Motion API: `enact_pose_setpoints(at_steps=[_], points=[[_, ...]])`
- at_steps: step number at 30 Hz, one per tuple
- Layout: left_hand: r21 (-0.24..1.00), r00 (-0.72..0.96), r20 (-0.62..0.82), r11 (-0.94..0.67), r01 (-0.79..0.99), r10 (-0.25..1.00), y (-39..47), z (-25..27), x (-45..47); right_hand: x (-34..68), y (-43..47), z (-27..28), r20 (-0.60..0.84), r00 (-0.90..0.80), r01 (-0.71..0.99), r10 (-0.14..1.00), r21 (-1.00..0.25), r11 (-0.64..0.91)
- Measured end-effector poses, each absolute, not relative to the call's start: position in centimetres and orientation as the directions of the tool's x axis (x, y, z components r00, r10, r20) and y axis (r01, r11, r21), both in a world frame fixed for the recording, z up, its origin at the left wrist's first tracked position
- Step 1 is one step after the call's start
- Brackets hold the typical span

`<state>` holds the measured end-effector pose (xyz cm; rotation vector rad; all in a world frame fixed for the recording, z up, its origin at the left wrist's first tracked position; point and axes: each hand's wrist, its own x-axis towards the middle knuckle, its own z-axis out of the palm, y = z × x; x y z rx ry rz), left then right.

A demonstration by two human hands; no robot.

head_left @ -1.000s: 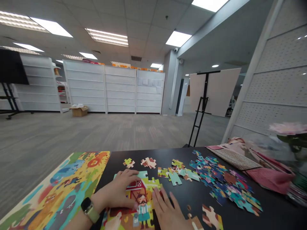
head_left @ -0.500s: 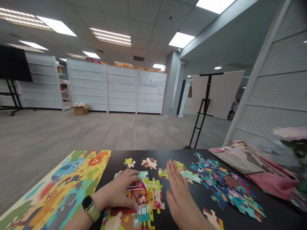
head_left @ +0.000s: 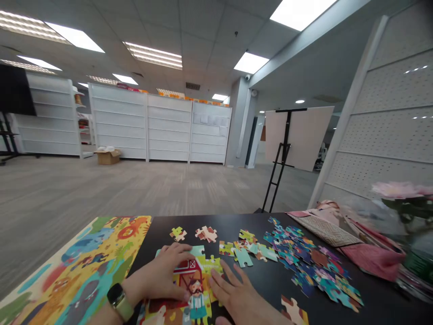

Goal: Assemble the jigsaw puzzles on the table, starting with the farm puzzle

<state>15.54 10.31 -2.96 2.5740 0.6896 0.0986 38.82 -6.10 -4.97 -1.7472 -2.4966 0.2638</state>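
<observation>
A partly joined jigsaw puzzle [head_left: 196, 289] with a red barn and a farmer lies flat on the black table. My left hand [head_left: 168, 273], with a watch on the wrist, rests over its left side, fingers spread and curved across the barn. On the right side of the puzzle, my right hand [head_left: 233, 289] lies with fingers apart, covering the cow part. Just beyond my right hand are loose light-blue and green puzzle pieces [head_left: 243, 256]. Brown and cream pieces [head_left: 206, 233] and a small green and cream pair [head_left: 178, 233] sit behind the puzzle.
A colourful animal picture board [head_left: 101, 262] covers the table's left. Many blue and purple pieces [head_left: 314, 257] are heaped on the right, near a pink pouch [head_left: 375, 259] and a pink flower [head_left: 399, 189]. A brown and white piece [head_left: 292, 309] lies at the near edge.
My right hand has moved left and down onto the puzzle's right side, uncovering the light-blue pieces behind it. My left hand stays on the puzzle. The view has shifted slightly.
</observation>
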Motion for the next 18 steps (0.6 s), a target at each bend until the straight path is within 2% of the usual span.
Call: enact_pose_setpoints(at_steps=[3,8,11,14,16,18], points=[[0.463,0.873,-0.044,-0.765,0.448,0.485,10.3,-3.0,15.6,39.5,-6.1,-6.2,0.067,-0.355,0.926,0.933,-0.110,0.360],[0.465,0.868,-0.032,-0.762,0.452,0.495,10.1,-3.1,15.5,39.6,-5.5,-7.6,0.102,-0.362,0.930,0.927,-0.033,0.366],[0.470,0.868,-0.037,-0.757,0.453,0.496,9.9,-2.9,15.5,39.6,-5.2,-7.5,0.080,-0.331,0.938,0.940,-0.083,0.337],[0.467,0.866,-0.049,-0.755,0.460,0.497,9.9,-2.7,15.5,40.2,-4.8,-6.2,-0.010,-0.320,0.930,0.947,-0.196,0.312],[0.461,0.868,-0.038,-0.762,0.454,0.494,9.8,-2.5,15.6,41.3,-4.1,-4.7,0.016,-0.207,0.947,0.978,-0.248,0.204],[0.463,0.870,-0.036,-0.763,0.451,0.492,9.8,-2.4,15.6,42.7,-3.0,-3.5,0.061,-0.021,0.960,0.998,-0.277,0.038]])
